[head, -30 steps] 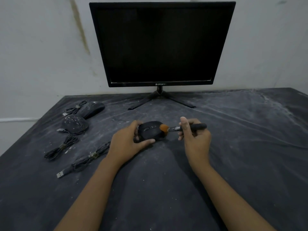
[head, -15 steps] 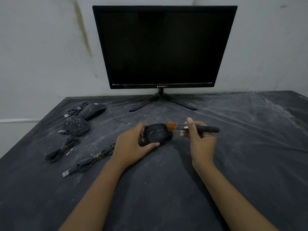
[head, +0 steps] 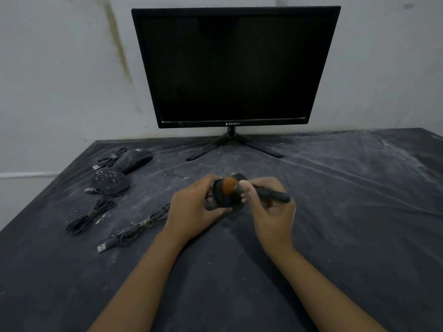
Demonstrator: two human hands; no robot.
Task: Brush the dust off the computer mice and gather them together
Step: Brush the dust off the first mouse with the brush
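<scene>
- Mouse (head: 224,200), black and rounded, is gripped by the left hand (head: 189,209) at the table (head: 347,236) centre.
- Brush (head: 275,197) is pinched by the right hand (head: 275,218), orange bristles on the mouse.

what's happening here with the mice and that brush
A person is dusting a black computer mouse: the left hand grips it while the right hand holds a black-handled brush with orange bristles against its top. A dust-speckled round black mouse and a slimmer black mouse lie next to each other at the far left of the dusty dark table, with bundled cables nearby.
</scene>
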